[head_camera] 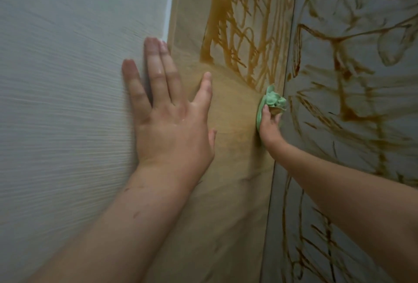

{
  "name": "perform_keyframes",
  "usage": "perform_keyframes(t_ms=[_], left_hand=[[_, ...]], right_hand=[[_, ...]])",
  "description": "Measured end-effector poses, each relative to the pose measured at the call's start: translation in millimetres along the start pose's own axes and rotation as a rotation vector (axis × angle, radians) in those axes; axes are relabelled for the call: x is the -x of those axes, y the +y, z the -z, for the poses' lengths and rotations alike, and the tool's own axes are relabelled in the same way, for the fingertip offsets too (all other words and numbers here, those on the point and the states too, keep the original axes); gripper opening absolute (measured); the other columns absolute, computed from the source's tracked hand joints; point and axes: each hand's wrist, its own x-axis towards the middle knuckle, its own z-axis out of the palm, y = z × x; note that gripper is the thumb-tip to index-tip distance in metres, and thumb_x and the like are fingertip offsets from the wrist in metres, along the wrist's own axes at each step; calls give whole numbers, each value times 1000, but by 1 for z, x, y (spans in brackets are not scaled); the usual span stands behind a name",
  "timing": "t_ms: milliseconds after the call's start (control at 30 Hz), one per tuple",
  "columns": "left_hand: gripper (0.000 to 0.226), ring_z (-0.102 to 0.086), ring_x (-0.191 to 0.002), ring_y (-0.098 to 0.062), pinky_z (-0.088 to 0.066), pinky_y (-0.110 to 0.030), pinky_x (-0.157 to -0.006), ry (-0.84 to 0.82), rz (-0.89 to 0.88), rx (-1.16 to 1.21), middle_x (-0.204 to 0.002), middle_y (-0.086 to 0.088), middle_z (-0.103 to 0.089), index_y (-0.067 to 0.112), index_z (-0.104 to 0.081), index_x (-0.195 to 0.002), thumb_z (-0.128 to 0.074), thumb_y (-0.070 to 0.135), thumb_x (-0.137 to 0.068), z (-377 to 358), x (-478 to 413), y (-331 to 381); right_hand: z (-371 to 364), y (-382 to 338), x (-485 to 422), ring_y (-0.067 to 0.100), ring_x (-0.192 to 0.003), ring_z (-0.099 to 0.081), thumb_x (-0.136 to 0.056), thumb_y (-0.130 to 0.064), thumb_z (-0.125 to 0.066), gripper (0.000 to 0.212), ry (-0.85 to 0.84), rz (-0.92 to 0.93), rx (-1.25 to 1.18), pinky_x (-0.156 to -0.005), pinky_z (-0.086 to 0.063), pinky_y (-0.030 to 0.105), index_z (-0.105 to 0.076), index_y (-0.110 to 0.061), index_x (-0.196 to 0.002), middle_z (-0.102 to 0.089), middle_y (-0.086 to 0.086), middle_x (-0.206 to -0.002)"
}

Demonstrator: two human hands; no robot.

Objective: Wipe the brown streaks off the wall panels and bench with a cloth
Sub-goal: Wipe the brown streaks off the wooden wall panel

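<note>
The left hand [172, 110] lies flat with straight fingers on the tan panel [235, 169]; the right hand [270, 124] grips the green cloth [271, 99] beside brown streaks [237, 33]

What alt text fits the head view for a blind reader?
A person's right hand presses a bunched green cloth against a tan wall panel near its brown streaks. The left hand lies flat at that panel's left edge; the grey panel alongside is streaked too.

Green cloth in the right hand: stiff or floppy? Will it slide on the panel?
Likely floppy: the green cloth is bunched into folds in the right hand. Probably light, since a small pinch grip holds it. Should slide easily: the tan panel under it looks smooth.
</note>
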Motion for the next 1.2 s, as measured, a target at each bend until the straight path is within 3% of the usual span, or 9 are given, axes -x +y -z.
perform_keyframes(t_ms=[267, 533, 600, 700, 767, 833, 967, 1067, 1200], left_hand=[[90, 16, -151, -55, 3, -73, -119, 34, -5, 97, -161, -41, 14, 39, -23, -162, -51, 75, -85, -7, 0, 0], [90, 14, -152, -54, 1, -73, -119, 21, 3, 127, -161, -42, 12, 39, -27, -161, -55, 74, -83, -4, -2, 0], [90, 14, -152, -54, 2, -73, -119, 23, 5, 131, -160, -42, 12, 38, -27, -161, -55, 73, -83, -1, -2, -1], [89, 16, -151, -55, 1, -74, -119, 16, 8, 125, -160, -42, 14, 38, -25, -161, -53, 73, -84, -1, -2, 0], [89, 16, -151, -56, 1, -74, -119, 13, 10, 126, -160, -43, 14, 37, -26, -161, -54, 72, -84, -1, -2, -1], [89, 16, -151, -55, 2, -74, -118, 15, 8, 133, -160, -43, 14, 37, -27, -161, -54, 72, -84, -1, -2, -1], [88, 17, -151, -55, 6, -73, -118, 30, 2, 136, -160, -43, 14, 38, -26, -161, -54, 72, -85, -5, -2, 0], [88, 18, -151, -55, 7, -74, -118, 41, 2, 125, -160, -42, 15, 38, -23, -162, -51, 74, -87, -7, -1, -1], [88, 16, -152, -54, 7, -74, -118, 45, -4, 154, -161, -41, 12, 36, -29, -161, -57, 72, -86, -10, -2, -2]], right_hand=[[20, 10, -65, 31, -158, -15, -107, -61, -28, 78, 102, -164, -108, -126, -12, 42, -7, -15, -166, -13, 9, -172], [1, 37, -9, 33, -153, -26, -102, -68, -32, 81, 127, -381, -217, -125, -21, 50, -17, -20, -165, -23, 6, -170], [-7, 25, 22, 31, -157, -17, -104, -65, -31, 79, 96, -308, -171, -127, -14, 49, -11, -19, -166, -14, 4, -172], [-21, 5, 65, 24, -159, -5, -107, -57, -33, 75, 5, 38, -108, -129, -8, 48, -3, -20, -166, -3, 1, -173], [-26, -13, 71, 18, -158, -5, -108, -51, -37, 74, -13, 250, -81, -127, -7, 37, -4, -20, -166, -3, -1, -172], [-24, -31, 52, 19, -157, -10, -104, -53, -39, 77, 17, 303, -89, -124, -10, 34, -6, -20, -165, -9, 1, -171], [-5, -48, -17, 28, -157, -14, -104, -57, -36, 77, 93, 203, -105, -127, -14, 49, -9, -21, -166, -12, 4, -172], [14, -46, -65, 29, -159, -11, -105, -59, -34, 78, 120, 29, -98, -127, -10, 48, -8, -18, -166, -9, 5, -173], [27, -44, -93, 35, -154, -25, -103, -65, -30, 81, 129, -166, -80, -125, -19, 47, -19, -13, -165, -24, 11, -169]])
